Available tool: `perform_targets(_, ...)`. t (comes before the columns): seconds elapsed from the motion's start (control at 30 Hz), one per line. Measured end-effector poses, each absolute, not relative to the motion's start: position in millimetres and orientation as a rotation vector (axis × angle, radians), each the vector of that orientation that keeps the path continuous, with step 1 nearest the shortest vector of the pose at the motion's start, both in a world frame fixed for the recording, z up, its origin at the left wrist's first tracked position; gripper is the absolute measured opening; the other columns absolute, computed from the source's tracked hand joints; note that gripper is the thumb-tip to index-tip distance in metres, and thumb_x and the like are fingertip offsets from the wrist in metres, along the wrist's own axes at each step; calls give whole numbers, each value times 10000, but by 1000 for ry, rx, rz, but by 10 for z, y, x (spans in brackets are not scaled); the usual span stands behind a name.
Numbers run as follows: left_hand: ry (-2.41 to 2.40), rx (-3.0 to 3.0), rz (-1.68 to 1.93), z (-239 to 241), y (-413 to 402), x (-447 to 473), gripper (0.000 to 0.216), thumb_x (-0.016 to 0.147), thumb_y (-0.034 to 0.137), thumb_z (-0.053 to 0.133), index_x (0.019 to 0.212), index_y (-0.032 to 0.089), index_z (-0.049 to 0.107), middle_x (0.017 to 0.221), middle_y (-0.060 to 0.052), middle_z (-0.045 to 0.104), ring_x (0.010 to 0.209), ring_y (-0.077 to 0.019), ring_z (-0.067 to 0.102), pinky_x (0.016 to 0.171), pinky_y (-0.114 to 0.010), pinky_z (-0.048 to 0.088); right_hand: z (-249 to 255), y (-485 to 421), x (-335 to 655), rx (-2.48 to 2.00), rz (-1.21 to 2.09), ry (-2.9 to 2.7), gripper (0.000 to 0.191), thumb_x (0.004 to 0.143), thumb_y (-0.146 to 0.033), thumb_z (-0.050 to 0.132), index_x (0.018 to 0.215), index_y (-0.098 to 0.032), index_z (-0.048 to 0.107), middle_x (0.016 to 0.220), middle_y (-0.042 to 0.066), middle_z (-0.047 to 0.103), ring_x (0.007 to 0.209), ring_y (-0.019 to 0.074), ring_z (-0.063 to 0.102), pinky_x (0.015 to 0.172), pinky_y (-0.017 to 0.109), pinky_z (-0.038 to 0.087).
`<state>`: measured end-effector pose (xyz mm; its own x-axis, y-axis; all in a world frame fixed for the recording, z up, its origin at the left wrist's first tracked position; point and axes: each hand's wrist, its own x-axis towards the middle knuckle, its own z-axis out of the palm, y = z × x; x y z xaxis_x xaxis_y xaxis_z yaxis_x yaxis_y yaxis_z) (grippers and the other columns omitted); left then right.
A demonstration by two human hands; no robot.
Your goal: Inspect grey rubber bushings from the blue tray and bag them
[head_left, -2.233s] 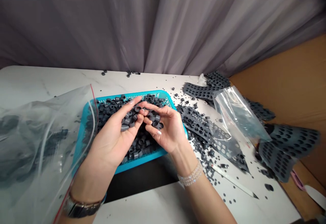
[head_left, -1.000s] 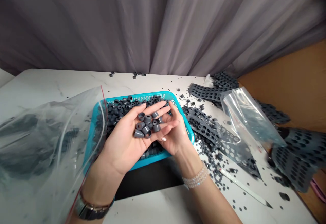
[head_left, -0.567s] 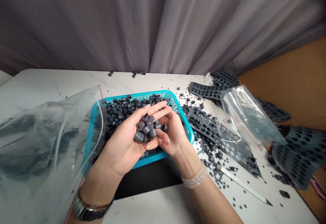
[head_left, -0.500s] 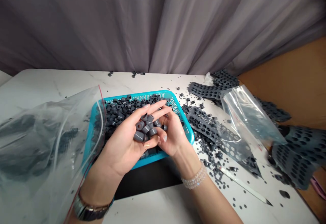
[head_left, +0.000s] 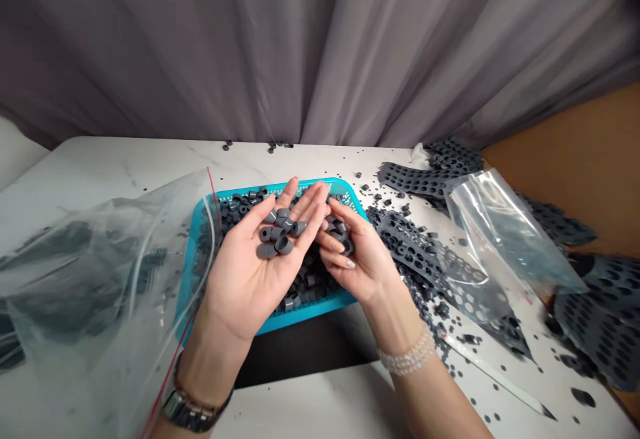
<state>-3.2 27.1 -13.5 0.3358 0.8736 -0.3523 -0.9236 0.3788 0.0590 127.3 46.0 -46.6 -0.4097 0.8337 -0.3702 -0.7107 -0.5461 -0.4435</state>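
Observation:
My left hand [head_left: 250,272] is palm up over the basket, fingers stretched, bearing several small dark grey rubber caps [head_left: 283,244]. Some of these show a hollow end or a small hole. Beside it, my right hand [head_left: 367,259] curls its fingers round a few more grey caps [head_left: 341,229], its fingertips close to the left fingers; whether they touch is unclear. Beneath both hands stands a turquoise plastic basket [head_left: 280,323] holding many loose caps of the same sort, partly hidden by my hands.
A large clear zip bag [head_left: 100,252] with dark contents overlaps the basket's left side. To the right lie perforated grey rubber sheets [head_left: 415,176], scattered scraps, a clear plastic bag [head_left: 510,226] and a white pencil [head_left: 495,376]. A grey curtain [head_left: 240,46] hangs behind the table.
My hands, cupped together before, have drawn apart. The left has opened flatter with fewer caps on it, while the right has moved rightward with some in its fingers. The view has shifted slightly.

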Motion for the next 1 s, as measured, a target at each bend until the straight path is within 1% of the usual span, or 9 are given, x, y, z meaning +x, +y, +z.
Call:
perform_targets(0.27,390,-154,1185,-117,257,-71,379,971,294,288,1286,184,469,1336,-151,530,1222,-249,514,961,-394,488,-352,378,1302,-884,1675,-787,206,869,-326,545,922,-171,670,570,-73,438,331,-8,287,303,138,144)
perform_targets(0.37,414,-159,1201,-100,261,-71,395,972,298,282,1305,183,460,1335,-158,530,1212,-248,526,940,-384,507,-312,314,1270,-957,1547,-998,221,854,-337,573,993,-214,691,543,-79,405,362,7,292,335,147,192)
perform_targets(0.43,435,-149,1201,-89,262,-67,404,973,293,277,1315,178,458,1315,-156,549,1212,-244,528,919,-362,524,-261,261,1244,-1021,1422,-1154,232,845,-339,583,1012,-235,706,545,-65,468,400,28,335,372,160,267)
perform_targets(0.53,502,-124,1192,-76,256,-61,407,973,296,277,1311,184,475,1271,-140,589,1206,-230,535,871,-312,551,-185,191,1199,-1078,1225,-1366,222,826,-295,607,1012,-258,722,772,-4,675,602,86,536,578,209,448)
perform_targets(0.63,555,-88,1199,-71,245,-59,393,971,295,293,1300,208,490,1253,-115,609,1208,-214,534,845,-281,559,-180,178,1162,-1100,1121,-1443,192,807,-251,627,963,-253,739,942,16,711,820,133,608,779,248,471)
perform_targets(0.73,553,-77,1219,-74,235,-53,381,969,279,305,1288,200,497,1259,-116,605,1217,-209,526,868,-284,546,-259,231,1160,-1112,1245,-1307,156,799,-259,636,908,-217,740,720,-1,675,622,90,562,580,189,457)
perform_targets(0.8,544,-78,1231,-74,231,-44,378,967,271,302,1277,188,502,1262,-126,601,1210,-215,532,892,-310,536,-325,289,1184,-1032,1501,-1087,150,820,-282,615,881,-186,713,496,-63,501,402,33,364,381,136,307)
perform_targets(0.87,547,-75,1239,-68,231,-32,375,965,267,297,1266,185,505,1262,-131,599,1197,-222,546,903,-338,530,-373,346,1223,-875,1813,-802,144,846,-280,583,815,-163,660,462,-101,368,346,3,185,312,114,165)
perform_targets(1.0,585,-73,1260,-39,241,-6,363,962,257,298,1256,186,499,1245,-127,611,1158,-218,578,909,-354,527,-393,411,1299,-632,2178,-383,230,903,-249,487,709,-141,546,534,-85,406,341,-10,179,289,87,175)
